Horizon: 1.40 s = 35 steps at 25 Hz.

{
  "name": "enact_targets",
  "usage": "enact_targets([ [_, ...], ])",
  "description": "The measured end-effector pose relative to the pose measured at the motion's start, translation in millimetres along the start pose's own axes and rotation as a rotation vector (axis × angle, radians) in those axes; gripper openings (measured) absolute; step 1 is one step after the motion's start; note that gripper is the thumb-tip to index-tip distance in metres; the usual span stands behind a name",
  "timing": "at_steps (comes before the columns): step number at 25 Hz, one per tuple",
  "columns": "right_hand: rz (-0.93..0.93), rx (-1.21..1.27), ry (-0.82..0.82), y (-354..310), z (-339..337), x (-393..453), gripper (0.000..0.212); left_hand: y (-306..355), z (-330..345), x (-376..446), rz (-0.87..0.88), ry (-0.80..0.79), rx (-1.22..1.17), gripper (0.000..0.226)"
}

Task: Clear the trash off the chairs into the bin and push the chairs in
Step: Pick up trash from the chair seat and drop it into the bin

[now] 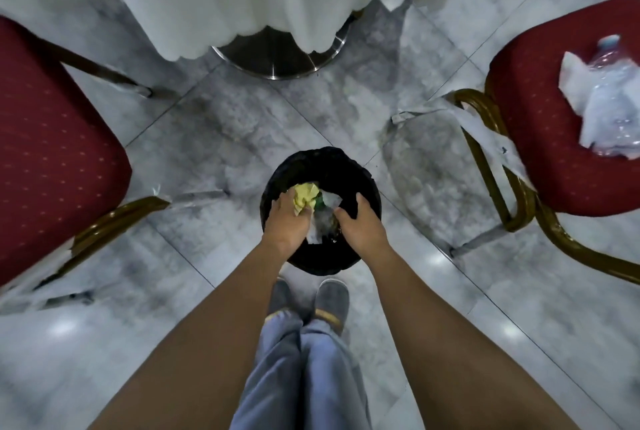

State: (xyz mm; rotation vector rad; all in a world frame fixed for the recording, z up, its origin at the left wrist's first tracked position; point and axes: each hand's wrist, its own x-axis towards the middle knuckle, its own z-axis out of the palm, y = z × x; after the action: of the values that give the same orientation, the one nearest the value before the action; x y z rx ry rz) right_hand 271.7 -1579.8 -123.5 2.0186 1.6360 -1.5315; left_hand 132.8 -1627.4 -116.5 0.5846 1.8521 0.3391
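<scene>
left hand (289,221): gripping yellow wad (304,196) over bin (370,201), frame centre | right hand (358,223): curled, contents unclear | risk: wad spilling past rim; right-edge chair (540,138) bottle (609,97) uncleared

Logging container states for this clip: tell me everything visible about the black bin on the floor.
The round black bin lined with a black plastic bag stands upright on the grey marble-look tiled floor, between two red upholstered chairs and just ahead of the person's feet. Its mouth is open, no lid in view. Inside lie a crumpled yellow paper, something green and some clear or white wrapping. The left hand reaches in at the yellow paper; the right hand rests over the near rim, fingers curled on the bag.
</scene>
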Motion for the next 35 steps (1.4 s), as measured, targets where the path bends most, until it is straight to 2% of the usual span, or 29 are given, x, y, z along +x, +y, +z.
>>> enact_targets([
  [2, -0.055, -0.103, 0.053, -4.3, -6.3, -12.7, 0.070, 4.5, -4.3, -12.1, 0.122, 0.039, 0.366, 0.060],
  [5, -0.080, -0.225, 0.129, -4.4, -27.6, -30.4, 0.067, 21.4, -4.3, -30.2, 0.237, 0.071, 0.586, 0.060],
  [9, -0.058, -0.238, 0.239, -0.3, -83.3, -53.3, 0.066, 70.6, 6.8, -56.2, 0.317, 0.068, 0.711, 0.062],
  [14, -0.015, -0.233, 0.455, 24.2, -160.8, -64.7, 0.067, 147.1, 47.9, -70.9, 0.460, 0.055, 0.834, 0.065],
  [23, 0.096, -0.189, 0.747, 100.0, -313.4, -35.4, 0.069, 283.7, 186.6, -54.7, 0.560, -0.007, 0.908, 0.071],
  [29, 0.094, -0.178, 0.674, 136.1, -420.3, 39.1, 0.085, 374.6, 278.4, -12.4, 0.490, -0.016, 0.858, 0.079],
  [32, 0.111, -0.151, 0.568, 142.5, -456.2, 79.7, 0.102, 406.9, 311.8, 16.2, 0.429, 0.006, 0.804, 0.083],
  [35, 0.089, -0.121, 0.421, 143.0, -476.2, 111.3, 0.113, 430.6, 326.8, 42.7, 0.335, 0.070, 0.649, 0.088],
])
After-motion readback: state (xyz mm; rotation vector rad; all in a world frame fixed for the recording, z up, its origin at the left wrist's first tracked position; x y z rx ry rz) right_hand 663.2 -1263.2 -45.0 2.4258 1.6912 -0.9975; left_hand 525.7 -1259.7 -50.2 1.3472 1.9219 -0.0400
